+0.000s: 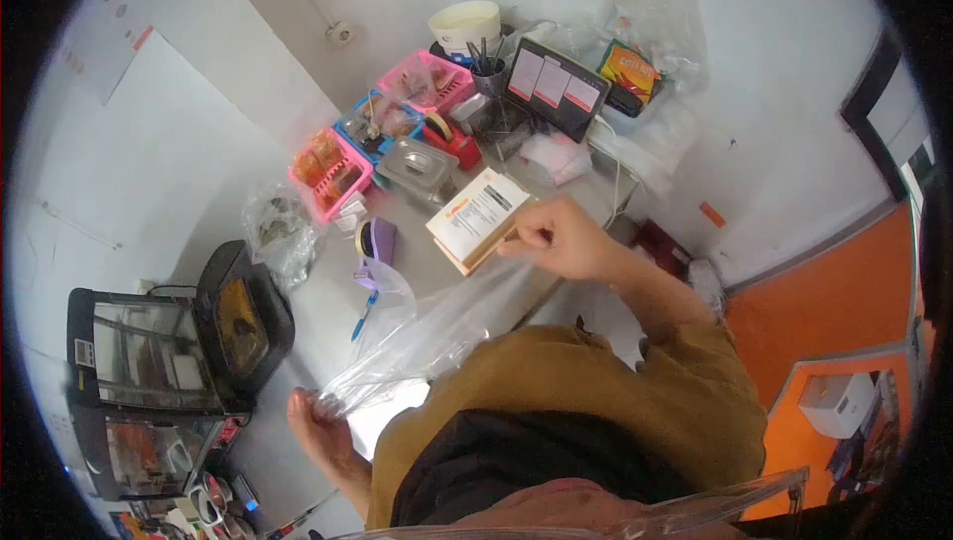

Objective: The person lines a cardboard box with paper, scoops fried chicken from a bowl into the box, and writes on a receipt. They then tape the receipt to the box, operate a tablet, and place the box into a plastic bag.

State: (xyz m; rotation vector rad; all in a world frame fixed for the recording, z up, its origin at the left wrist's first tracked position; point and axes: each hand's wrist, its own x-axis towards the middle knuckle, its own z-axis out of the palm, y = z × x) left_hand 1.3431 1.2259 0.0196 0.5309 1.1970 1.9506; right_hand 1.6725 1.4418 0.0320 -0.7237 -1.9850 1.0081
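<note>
A clear plastic bag (pixel 427 341) stretches across in front of my body, between my two hands. My right hand (pixel 566 237) is closed, with thumb and fingers pinching one end of the bag beside a cardboard box. That box (pixel 481 220) lies on the metal table and has a printed white label or receipt on top. Lower left, my left hand (pixel 323 436) has its fingers closed on the other end of the bag. A purple tape dispenser (pixel 377 247) and a blue pen (pixel 364 315) lie just beyond the bag.
Pink baskets (pixel 331 175) and a blue basket (pixel 380 123) line the table's back, near a lidded metal container (pixel 417 168) and a red tape dispenser (pixel 452 141). A tablet (pixel 556 88) stands at the back. A glass-fronted black appliance (pixel 149 381) is at left.
</note>
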